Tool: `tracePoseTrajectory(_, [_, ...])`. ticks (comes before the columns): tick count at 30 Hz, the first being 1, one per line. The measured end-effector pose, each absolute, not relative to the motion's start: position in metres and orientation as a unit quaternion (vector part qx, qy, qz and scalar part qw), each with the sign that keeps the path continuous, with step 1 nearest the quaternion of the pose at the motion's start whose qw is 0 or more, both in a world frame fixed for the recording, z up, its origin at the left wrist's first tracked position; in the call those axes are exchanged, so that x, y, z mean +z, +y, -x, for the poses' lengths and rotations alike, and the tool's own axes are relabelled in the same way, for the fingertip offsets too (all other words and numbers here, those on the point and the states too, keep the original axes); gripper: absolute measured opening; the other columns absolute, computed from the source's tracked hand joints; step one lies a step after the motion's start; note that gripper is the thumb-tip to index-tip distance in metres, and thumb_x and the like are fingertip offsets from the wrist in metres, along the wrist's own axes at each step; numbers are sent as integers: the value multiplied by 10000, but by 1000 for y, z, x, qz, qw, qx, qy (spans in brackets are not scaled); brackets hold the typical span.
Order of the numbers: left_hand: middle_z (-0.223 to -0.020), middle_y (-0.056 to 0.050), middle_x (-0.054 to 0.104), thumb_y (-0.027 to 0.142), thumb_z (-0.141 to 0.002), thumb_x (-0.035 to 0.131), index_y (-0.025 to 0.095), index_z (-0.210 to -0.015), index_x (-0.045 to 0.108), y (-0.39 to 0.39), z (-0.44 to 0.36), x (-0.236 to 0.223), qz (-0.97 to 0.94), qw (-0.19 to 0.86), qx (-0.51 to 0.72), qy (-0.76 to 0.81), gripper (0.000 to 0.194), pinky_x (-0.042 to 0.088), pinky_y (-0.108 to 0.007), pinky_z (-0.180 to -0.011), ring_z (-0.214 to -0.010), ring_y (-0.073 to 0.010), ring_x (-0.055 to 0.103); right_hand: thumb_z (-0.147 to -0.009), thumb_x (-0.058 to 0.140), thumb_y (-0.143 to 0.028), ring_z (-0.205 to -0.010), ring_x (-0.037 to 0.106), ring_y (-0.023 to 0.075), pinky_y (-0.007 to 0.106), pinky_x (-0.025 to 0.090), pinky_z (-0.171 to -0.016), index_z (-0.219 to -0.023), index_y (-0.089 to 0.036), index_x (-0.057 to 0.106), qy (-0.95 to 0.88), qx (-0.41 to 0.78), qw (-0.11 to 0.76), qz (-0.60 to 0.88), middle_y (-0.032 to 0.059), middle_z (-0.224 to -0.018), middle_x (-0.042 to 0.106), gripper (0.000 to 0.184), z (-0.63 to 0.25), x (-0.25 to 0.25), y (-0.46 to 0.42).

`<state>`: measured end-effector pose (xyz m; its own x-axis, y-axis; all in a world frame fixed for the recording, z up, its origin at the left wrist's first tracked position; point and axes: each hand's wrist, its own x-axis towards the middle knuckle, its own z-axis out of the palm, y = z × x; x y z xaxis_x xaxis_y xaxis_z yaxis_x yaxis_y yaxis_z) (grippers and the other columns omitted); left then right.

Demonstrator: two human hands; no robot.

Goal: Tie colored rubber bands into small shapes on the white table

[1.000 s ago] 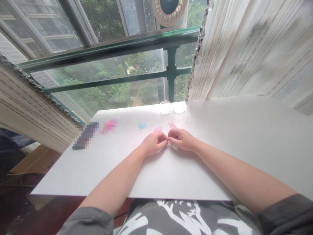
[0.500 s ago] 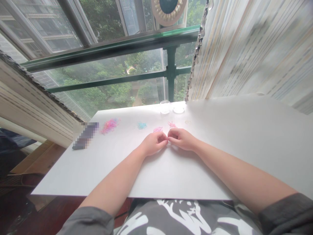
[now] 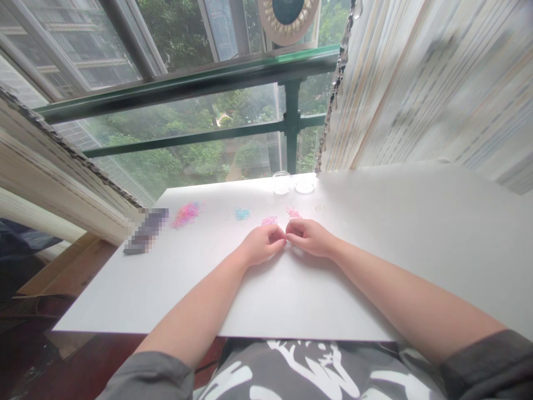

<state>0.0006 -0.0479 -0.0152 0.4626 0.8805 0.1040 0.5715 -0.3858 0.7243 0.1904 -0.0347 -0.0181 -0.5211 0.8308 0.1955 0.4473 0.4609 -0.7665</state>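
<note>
My left hand and my right hand meet fingertip to fingertip above the white table. Both are closed in a pinch, and whatever may lie between the fingertips is too small to make out. Just beyond my left fingers is a small pile of pink bands, thin and loop-like. A second, deeper pink pile sits right behind my right hand. Farther left lie a light blue pile and a larger mixed-colour pile. A few pale yellowish loops rest to the right.
At the back edge of the white table stand a clear round container and a round white lid-like piece. A dark, blurred-out object lies at the left edge. Curtains hang on both sides of the window.
</note>
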Motion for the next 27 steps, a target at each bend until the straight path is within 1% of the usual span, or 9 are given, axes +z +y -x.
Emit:
tracePoseTrajectory(10, [-790,-28,654,303,-784,548,184,-841,625,-48,-1,-14,-793,322,241,457,153,437,-247,-619,-679,-143,578,-778,515,-251,-585,470,109,228,366,-564,-725,-176,551,-808,327,288,397,-7,-647,561,99,-190,-18,-34])
tracePoseTrajectory(17, [-800,-31,655,298,-778,552,183,-841,628,-49,-1,-11,-794,322,242,455,151,442,-249,-632,-721,-155,591,-779,512,-255,-579,469,109,230,364,-556,-720,-176,548,-807,334,286,395,-9,-636,554,106,-190,-18,-35])
tracePoseTrajectory(27, [-801,-28,657,298,-784,549,183,-841,626,-49,-1,-12,-798,318,239,453,150,440,-243,-629,-716,-150,591,-781,517,-269,-589,460,112,238,366,-575,-711,-176,547,-810,324,294,390,-7,-641,550,119,-191,-19,-34])
